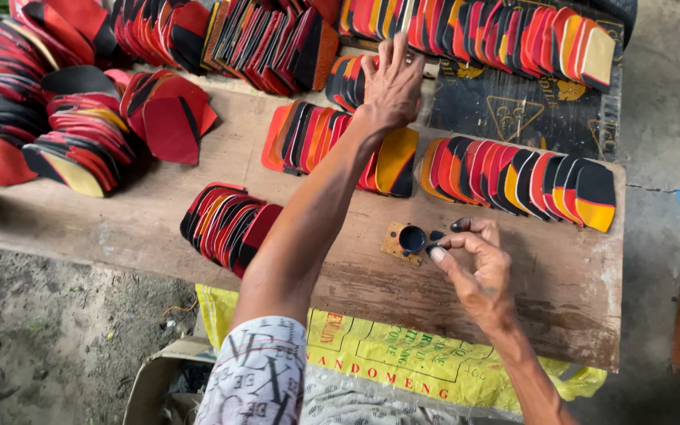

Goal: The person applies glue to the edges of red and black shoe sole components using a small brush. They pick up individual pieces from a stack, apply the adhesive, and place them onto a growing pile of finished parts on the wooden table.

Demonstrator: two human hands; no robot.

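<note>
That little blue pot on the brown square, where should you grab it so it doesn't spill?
Hold the little blue pot by its round outer wall, coming from above with fingertips on opposite sides. It stands upright with its open mouth up, on a flat brown square, so pinching the rim or tilting it looks risky. The right hand is closest, its fingertips beside it.

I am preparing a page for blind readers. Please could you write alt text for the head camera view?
A person's left hand reaches across a worn wooden table to rows of overlapping red, black and orange flat pieces, while the right hand, fingertips stained dark, pinches beside a small dark pot. A yellow printed sack hangs under the table's near edge.
</note>
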